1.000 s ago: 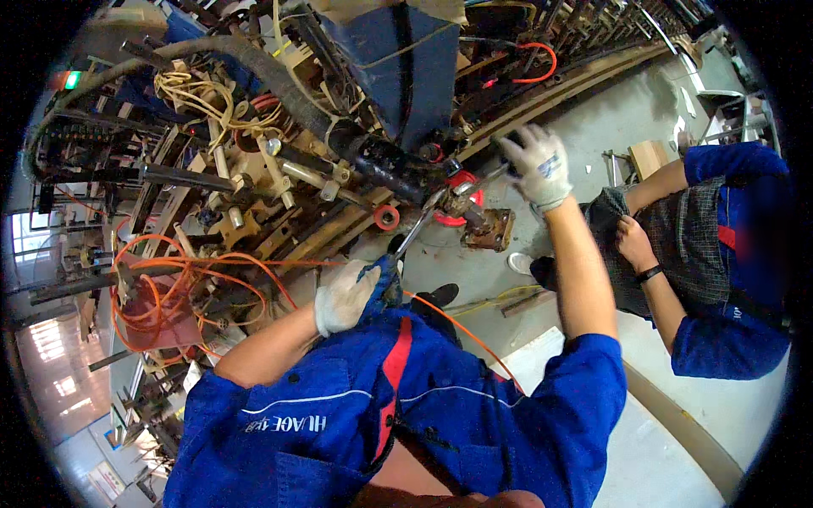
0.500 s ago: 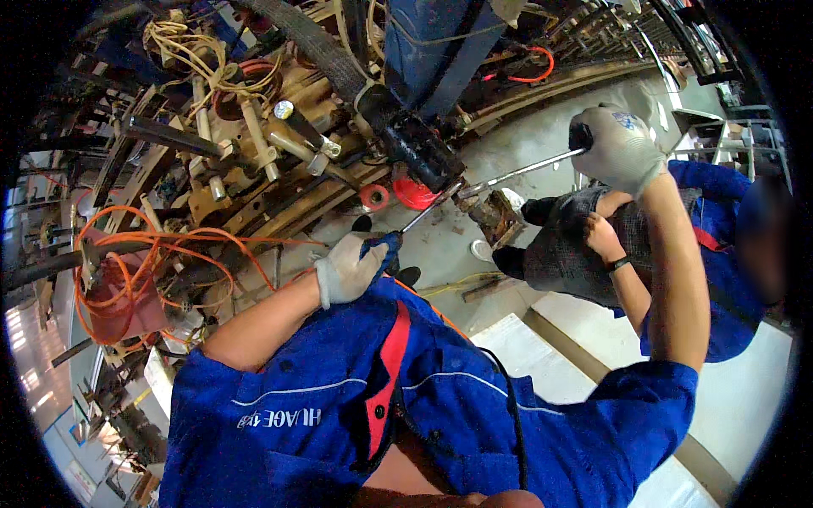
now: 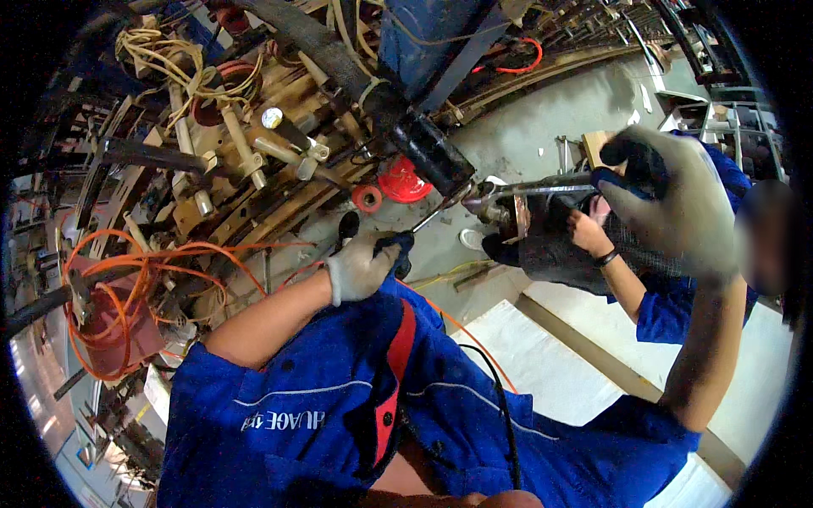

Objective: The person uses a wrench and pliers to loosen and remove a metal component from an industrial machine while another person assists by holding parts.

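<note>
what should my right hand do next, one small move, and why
Probably close the right hand around the near end of the bar: it looks loosely open there, though blurred, while the left hand grips the thin rod.

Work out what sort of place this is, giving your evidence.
Probably a factory or repair workshop: looped orange hoses, a thick black pipe and a long metal tool suggest it.
</note>
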### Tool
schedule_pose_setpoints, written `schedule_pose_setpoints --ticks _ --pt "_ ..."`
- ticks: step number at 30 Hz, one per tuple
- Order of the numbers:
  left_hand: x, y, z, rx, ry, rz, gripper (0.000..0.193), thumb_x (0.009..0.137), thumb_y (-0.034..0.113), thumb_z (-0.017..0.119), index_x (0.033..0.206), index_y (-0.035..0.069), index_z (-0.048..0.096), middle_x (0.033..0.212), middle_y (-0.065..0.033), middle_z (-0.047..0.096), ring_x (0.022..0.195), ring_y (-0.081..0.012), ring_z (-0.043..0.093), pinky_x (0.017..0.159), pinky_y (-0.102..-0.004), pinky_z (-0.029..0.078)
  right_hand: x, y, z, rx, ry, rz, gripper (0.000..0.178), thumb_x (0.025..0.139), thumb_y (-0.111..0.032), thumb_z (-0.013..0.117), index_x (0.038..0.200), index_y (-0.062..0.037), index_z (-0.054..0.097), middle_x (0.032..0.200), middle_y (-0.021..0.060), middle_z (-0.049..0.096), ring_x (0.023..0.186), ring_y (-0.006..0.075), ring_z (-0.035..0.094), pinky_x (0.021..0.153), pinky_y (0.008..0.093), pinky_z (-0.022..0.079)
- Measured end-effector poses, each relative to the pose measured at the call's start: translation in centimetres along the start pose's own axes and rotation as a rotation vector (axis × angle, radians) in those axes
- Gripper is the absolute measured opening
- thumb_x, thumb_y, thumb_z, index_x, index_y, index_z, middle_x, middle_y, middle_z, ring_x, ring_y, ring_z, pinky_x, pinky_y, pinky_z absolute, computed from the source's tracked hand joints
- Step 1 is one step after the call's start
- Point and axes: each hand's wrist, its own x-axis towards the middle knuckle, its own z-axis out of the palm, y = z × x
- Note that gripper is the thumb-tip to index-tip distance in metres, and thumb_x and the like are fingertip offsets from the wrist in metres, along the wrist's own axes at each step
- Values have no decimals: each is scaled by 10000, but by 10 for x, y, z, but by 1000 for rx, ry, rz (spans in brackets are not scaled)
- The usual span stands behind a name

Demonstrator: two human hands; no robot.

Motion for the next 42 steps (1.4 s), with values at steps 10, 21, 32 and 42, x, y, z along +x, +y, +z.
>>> schedule_pose_setpoints --ticks 10,21,32,42 --pt "14 -75 37 -181 46 14 244 948 100 479 1060 -47 638 832 -165 672 740 -250 604 725 -369 503 -58 -111 24 57 200 49 316 658 -46 704 960 39 673 910 203 683 817 377 656 756 409 525" --pt "17 -39 18 -40 16 94 240 944 90 452 1000 -48 639 802 -168 660 704 -230 604 700 -361 488 -90 -136 71 298 219 280 496 704 -58 700 1182 60 632 983 231 680 832 375 669 728 422 558" --pt "29 -48 9 -39 -103 57 234 942 116 436 938 -30 619 810 -148 649 739 -292 608 746 -374 487 -92 -158 87 439 135 562 457 712 18 647 1163 -53 681 992 131 722 866 330 675 758 418 548" --pt "30 -39 8 46 -34 72 265 948 89 456 1124 -48 599 961 -183 665 894 -306 644 875 -393 490 -106 -162 116 380 490 677 372 871 39 599 1243 39 615 985 192 735 769 266 715 699 406 560"
